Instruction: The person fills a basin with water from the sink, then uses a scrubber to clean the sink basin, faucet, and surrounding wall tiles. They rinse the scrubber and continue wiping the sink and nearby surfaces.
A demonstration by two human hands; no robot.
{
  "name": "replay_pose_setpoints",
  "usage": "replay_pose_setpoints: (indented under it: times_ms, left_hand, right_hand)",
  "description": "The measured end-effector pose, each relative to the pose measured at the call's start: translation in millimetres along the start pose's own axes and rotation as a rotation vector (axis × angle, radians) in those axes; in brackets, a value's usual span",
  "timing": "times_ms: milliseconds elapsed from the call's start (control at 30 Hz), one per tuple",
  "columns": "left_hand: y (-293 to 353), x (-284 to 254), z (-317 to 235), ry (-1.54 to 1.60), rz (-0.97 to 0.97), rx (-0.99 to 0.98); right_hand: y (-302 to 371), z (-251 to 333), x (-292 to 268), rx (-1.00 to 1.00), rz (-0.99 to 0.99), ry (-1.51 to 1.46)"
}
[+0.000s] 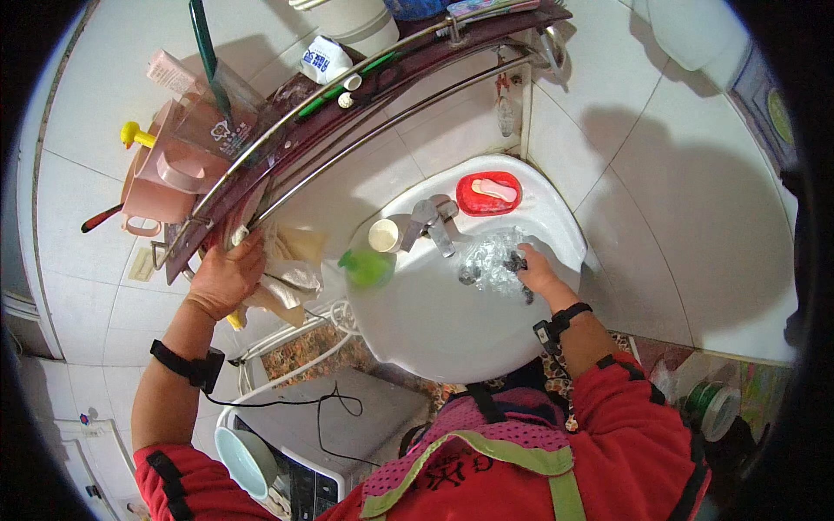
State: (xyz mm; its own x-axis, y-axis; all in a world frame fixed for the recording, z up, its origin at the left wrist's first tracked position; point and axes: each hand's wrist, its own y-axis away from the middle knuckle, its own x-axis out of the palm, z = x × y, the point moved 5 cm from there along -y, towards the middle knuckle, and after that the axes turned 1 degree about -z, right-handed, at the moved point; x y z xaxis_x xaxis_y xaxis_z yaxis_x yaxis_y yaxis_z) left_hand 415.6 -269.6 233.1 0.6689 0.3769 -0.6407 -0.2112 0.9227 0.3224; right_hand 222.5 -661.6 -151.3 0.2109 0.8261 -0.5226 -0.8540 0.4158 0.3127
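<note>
Left hand [228,276] grips a beige cloth [291,260] hanging below the dark shelf [287,130], far left. Right hand [537,271] closes on a dark item [518,262] inside the white basin [434,321], under running water by the tap [434,221]. Hands well apart.

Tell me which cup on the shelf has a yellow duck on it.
The outer pink cup at the shelf's left end, duck on its rim. The clear cup beside it holds a green toothbrush.
</note>
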Motion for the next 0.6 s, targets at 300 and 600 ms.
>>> replay_pose_setpoints:
  times_ms: [300,600]
  left_hand:
    - [-0.7,2.6,0.8,0.061,0.007,-0.044]
    - [-0.5,2.9,-0.8,-0.043,0.022,-0.009]
  right_hand:
    - [-63.3,165.7,-48.7,-0.494,-0.579,-0.79]
    - [-141.7,283.8,-27.5,-0.555,-0.948,-0.412]
